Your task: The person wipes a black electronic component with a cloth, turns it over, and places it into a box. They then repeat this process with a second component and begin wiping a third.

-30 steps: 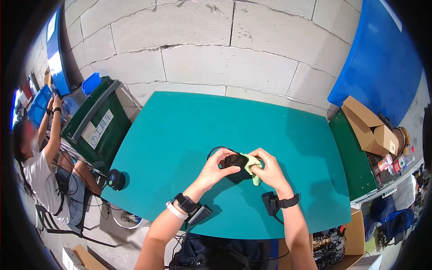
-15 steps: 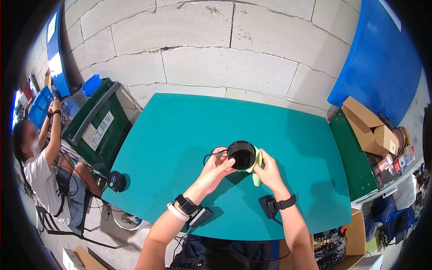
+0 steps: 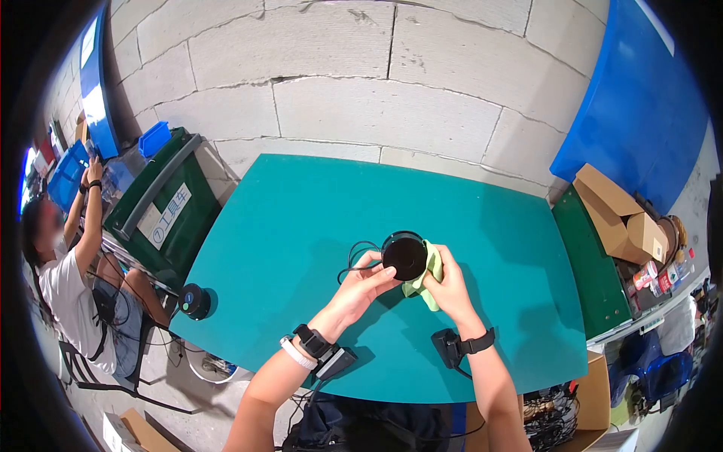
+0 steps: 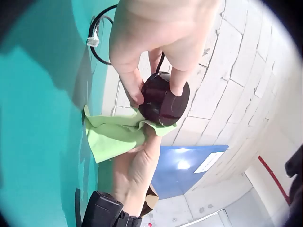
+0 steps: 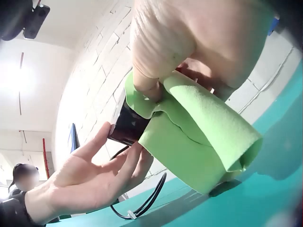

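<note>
Above the table, my left hand [image 3: 360, 286] pinches a round, glossy black device [image 3: 404, 256] between thumb and fingers. Its flat round face is turned up toward the head camera. A thin black cable [image 3: 352, 256] trails in a loop from the device, with a pale connector [image 4: 93, 40] at its end in the left wrist view. My right hand [image 3: 449, 286] grips a light green cloth [image 5: 189, 132] and presses it to the device's right side. Part of the cloth hangs below the fingers. The right fingertips are partly hidden by the cloth.
The green table [image 3: 316, 196] backs onto a block wall. At its left edge stands a black cylindrical object [image 3: 195, 301]. A seated person [image 3: 75, 286] is at far left beside a green tool cart [image 3: 162, 218]. Cardboard boxes [image 3: 614, 215] and bottles stand at right.
My left hand has turned the black device so its flat round face points up at the head camera. The cloth in my right hand has stayed against its right side.
</note>
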Motion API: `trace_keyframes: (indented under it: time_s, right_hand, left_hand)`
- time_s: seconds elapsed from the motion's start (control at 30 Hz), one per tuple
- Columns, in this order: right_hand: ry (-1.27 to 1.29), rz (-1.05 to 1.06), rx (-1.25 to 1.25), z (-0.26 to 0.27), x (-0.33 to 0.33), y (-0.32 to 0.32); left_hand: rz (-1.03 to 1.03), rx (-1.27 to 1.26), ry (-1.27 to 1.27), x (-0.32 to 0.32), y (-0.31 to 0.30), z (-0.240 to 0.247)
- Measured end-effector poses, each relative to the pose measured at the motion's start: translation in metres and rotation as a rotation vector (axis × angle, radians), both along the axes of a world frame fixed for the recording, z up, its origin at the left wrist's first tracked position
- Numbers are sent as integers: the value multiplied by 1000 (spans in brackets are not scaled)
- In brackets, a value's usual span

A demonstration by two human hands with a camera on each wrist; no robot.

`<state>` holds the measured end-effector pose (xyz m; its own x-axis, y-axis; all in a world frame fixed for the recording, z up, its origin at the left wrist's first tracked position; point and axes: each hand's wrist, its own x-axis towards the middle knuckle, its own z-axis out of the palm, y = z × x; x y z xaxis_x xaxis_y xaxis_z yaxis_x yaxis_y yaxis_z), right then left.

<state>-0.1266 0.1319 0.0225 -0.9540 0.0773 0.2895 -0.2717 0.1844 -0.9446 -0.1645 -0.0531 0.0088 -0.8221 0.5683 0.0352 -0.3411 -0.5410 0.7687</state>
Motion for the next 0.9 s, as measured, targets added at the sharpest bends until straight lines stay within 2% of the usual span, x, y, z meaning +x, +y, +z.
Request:
trace_keyframes:
  time_s: [0.2, 0.5, 0.77, 0.9]
  right_hand:
    - [2, 79, 103, 5, 3, -6]
    - [103, 18, 300, 2, 2, -9]
    - [106, 1, 335, 8, 5, -16]
    - [94, 42, 244, 8, 5, -14]
  left_hand:
    - [-44, 25, -50, -2, -1, -6]
    - [-90, 39, -112, 3, 10, -13]
    - [-117, 12, -92, 10, 10, -5]
    - [-83, -2, -36, 9, 10, -3]
